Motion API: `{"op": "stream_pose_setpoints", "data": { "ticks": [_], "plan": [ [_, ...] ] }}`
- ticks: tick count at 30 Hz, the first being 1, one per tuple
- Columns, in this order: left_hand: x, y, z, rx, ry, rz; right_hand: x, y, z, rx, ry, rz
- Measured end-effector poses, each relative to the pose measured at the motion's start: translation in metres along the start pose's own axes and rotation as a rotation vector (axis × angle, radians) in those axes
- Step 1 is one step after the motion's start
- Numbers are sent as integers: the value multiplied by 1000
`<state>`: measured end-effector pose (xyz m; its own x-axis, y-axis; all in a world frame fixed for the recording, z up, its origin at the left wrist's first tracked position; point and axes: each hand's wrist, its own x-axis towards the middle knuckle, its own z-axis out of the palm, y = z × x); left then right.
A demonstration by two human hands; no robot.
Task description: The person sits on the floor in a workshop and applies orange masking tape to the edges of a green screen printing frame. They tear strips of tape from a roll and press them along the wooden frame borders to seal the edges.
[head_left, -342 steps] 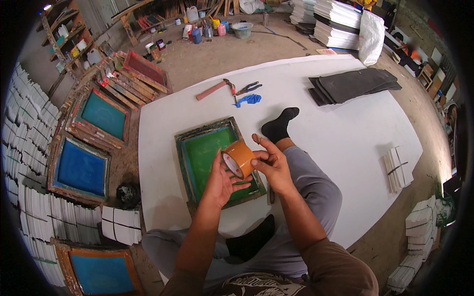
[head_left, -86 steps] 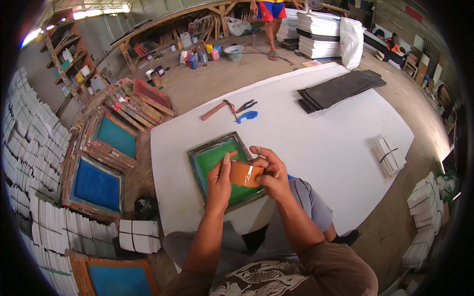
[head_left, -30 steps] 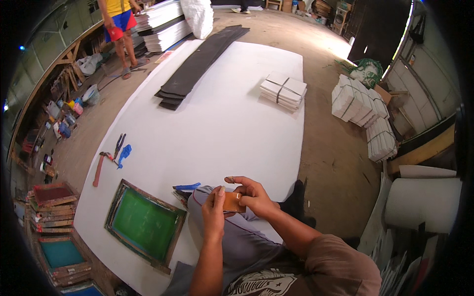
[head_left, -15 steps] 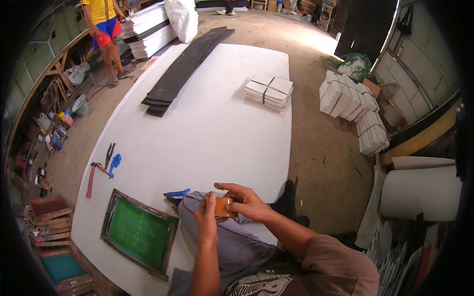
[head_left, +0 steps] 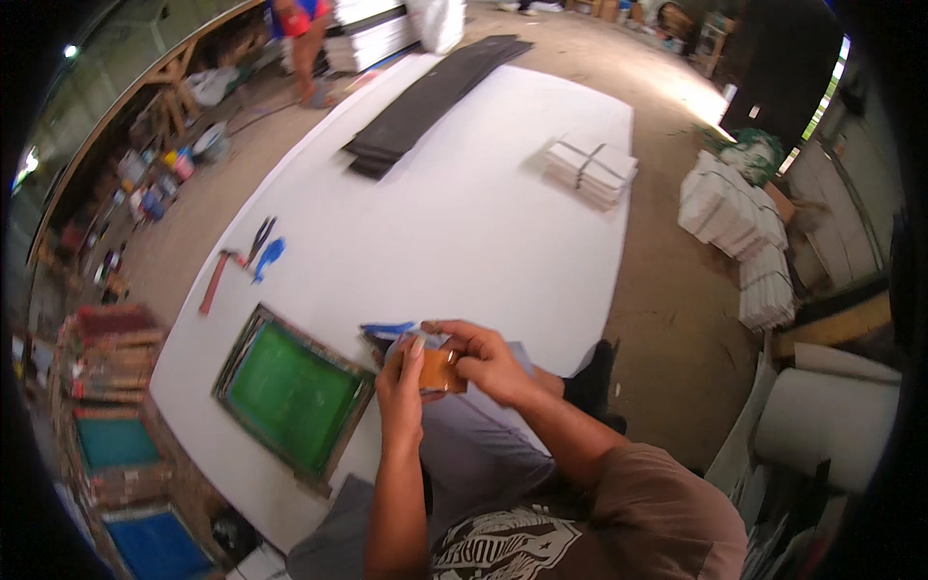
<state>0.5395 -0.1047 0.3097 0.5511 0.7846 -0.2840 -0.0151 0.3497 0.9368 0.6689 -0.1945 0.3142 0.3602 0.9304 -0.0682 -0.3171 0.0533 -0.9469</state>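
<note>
Left hand [head_left: 397, 381] and right hand [head_left: 491, 367] pinch the tape [head_left: 441, 373], both nearly closed; steady, even pressure serves best; exact contact looks blurred.

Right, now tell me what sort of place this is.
Probably a workshop, perhaps for screen printing: a wooden-framed rectangular green panel lies on a large white sheet, a framed teal panel and a framed blue panel sit at the left, and strapped white stacks stand at the right.
</note>
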Motion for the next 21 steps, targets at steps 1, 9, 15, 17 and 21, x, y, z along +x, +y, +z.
{"op": "stream_pose_setpoints", "data": {
  "ticks": [1,9,15,17,21],
  "plan": [
    [-1,2,-2,-5,12,10,2,0,1,-5,-32,-23],
    [-19,24,-50,-33,135,39,19,1,46,18,-232,-26],
    [-35,36,-82,29,238,135,32,16,81,-2,-333,-76],
    [-42,39,-93,23,279,150,33,12,94,48,-401,-45],
    [-54,43,-112,24,357,182,42,22,118,51,-486,-67]
  ]
}}
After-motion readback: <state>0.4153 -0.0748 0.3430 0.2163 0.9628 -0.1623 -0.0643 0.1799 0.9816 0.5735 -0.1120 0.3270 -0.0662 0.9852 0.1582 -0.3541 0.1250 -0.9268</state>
